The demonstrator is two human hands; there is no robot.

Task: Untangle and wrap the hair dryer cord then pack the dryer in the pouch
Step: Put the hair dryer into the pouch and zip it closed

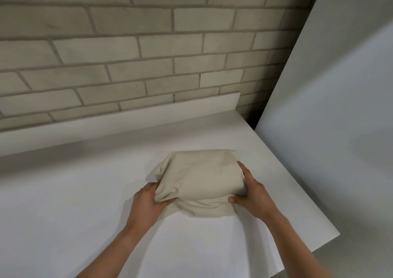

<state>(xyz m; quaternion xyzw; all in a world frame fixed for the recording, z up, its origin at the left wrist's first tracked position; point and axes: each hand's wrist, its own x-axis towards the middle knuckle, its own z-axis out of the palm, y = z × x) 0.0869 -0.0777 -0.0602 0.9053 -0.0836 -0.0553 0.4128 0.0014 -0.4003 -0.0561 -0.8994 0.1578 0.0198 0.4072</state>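
Bulging beige pouch (200,175) held near the middle of the white counter (85,192)
The left hand (148,199) pinches its gathered near-left cloth; the right hand (253,194) seems to wrap its right end, thumb pressing in front

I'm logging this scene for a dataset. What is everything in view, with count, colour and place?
pouch: one, beige, bulging, mid-table
table: one, white, lower frame
backboard: one, white, along the table's far edge
wall: one, pale brick, behind the table
panel: one, white, right of the table
left hand: one, bare, grips the pouch's near left corner
right hand: one, bare, holds the pouch's right end
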